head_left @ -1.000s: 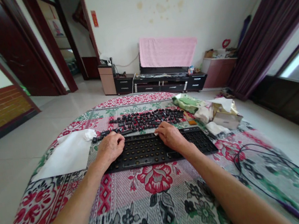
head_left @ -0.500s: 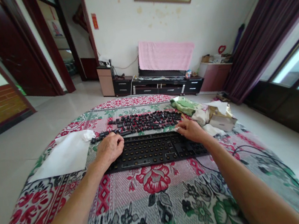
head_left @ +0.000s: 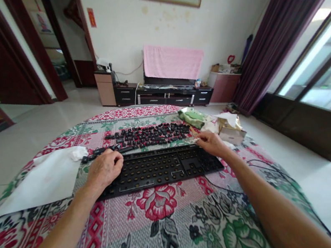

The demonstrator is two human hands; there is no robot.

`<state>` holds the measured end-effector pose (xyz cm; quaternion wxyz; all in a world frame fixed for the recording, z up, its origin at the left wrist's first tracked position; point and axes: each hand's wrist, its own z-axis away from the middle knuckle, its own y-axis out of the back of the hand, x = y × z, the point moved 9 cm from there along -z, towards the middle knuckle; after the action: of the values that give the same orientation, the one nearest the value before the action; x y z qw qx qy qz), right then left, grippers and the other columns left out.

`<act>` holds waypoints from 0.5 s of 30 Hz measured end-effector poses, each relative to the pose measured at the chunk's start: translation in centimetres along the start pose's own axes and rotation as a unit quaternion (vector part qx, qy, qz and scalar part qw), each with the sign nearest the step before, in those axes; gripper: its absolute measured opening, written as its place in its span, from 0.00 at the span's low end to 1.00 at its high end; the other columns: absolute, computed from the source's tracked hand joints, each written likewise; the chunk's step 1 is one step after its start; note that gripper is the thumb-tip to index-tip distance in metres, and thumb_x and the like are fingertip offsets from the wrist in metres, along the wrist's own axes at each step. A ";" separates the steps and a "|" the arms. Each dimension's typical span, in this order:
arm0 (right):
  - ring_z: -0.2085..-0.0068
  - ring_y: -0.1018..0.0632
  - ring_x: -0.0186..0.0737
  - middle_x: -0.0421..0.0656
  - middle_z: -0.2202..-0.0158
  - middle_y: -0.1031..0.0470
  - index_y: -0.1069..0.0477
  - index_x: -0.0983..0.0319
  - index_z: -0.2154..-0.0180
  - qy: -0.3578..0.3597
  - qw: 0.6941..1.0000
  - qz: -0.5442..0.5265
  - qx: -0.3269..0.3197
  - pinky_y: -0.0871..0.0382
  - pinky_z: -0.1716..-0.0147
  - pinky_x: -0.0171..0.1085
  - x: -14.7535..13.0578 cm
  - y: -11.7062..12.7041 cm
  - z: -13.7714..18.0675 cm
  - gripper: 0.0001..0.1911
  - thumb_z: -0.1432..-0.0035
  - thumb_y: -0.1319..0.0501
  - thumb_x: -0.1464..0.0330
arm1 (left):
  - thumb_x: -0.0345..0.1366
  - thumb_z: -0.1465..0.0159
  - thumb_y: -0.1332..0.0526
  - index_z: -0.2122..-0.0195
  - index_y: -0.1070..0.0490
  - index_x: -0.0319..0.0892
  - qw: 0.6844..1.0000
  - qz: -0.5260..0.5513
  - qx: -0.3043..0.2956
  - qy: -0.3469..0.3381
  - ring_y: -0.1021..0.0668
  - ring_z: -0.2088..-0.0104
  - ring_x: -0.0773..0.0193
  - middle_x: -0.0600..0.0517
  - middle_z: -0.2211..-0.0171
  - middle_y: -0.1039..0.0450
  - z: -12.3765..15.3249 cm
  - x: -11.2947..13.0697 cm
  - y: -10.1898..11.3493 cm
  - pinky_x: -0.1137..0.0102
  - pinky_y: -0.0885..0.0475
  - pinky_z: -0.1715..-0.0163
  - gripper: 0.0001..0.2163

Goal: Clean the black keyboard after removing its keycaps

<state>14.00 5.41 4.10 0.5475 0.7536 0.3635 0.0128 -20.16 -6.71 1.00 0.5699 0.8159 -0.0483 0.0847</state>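
keyboard [head_left: 150, 169] lay flat on the flowered tablecloth [head_left: 183, 210], stretched lengthwise between our two hands, its key sockets exposed. we had our left hand [head_left: 104, 168] over its upper left part, fingers curled inward; whether they gripped the edge we could not tell. our right hand [head_left: 209, 143] was at its upper right edge, thumb and fingertips pinching a small white wad [head_left: 196, 140]. just beyond the far edge we saw loose black keycaps [head_left: 148, 135] in rough rows. left of our left hand lay a white paper sheet [head_left: 45, 182]; past our right hand we saw a green packet [head_left: 192, 116].
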 end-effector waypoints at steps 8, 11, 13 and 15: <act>0.71 0.27 0.37 0.43 0.71 0.24 0.22 0.64 0.67 -0.038 0.998 0.044 -0.019 0.37 0.71 0.33 1.6 0.2 1.1 0.13 0.48 0.44 0.66 | 0.41 0.43 0.50 0.70 0.27 0.45 1.000 0.006 -0.015 0.009 0.26 0.69 0.62 0.51 0.68 0.29 -0.2 -0.5 -0.5 0.70 0.34 0.66 0.13; 0.69 0.26 0.37 0.44 0.70 0.24 0.22 0.64 0.67 0.003 0.998 0.058 -0.035 0.36 0.69 0.33 0.1 -0.3 1.3 0.12 0.50 0.44 0.69 | 0.41 0.43 0.50 0.70 0.27 0.45 1.000 0.004 -0.013 0.008 0.26 0.69 0.62 0.50 0.67 0.28 -0.1 -0.5 -0.4 0.70 0.33 0.65 0.13; 0.69 0.26 0.37 0.44 0.70 0.24 0.22 0.64 0.69 0.009 0.997 0.055 -0.057 0.36 0.69 0.33 -0.4 -0.4 1.6 0.11 0.51 0.44 0.71 | 0.41 0.43 0.50 0.70 0.27 0.45 1.000 0.005 -0.009 0.007 0.26 0.69 0.62 0.50 0.67 0.28 -0.1 -0.4 -0.3 0.70 0.33 0.65 0.13; 0.71 0.26 0.36 0.43 0.71 0.24 0.23 0.64 0.70 -0.003 0.994 0.042 -0.098 0.36 0.70 0.33 -0.5 -0.5 1.8 0.10 0.52 0.43 0.71 | 0.42 0.43 0.50 0.70 0.27 0.44 1.000 0.007 -0.010 0.008 0.26 0.69 0.62 0.50 0.67 0.28 -0.1 -0.4 -0.3 0.71 0.33 0.65 0.13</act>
<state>14.13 3.72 3.11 0.6184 0.7114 0.3268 0.0692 -20.52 -6.56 0.69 0.5780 0.8090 -0.0503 0.0941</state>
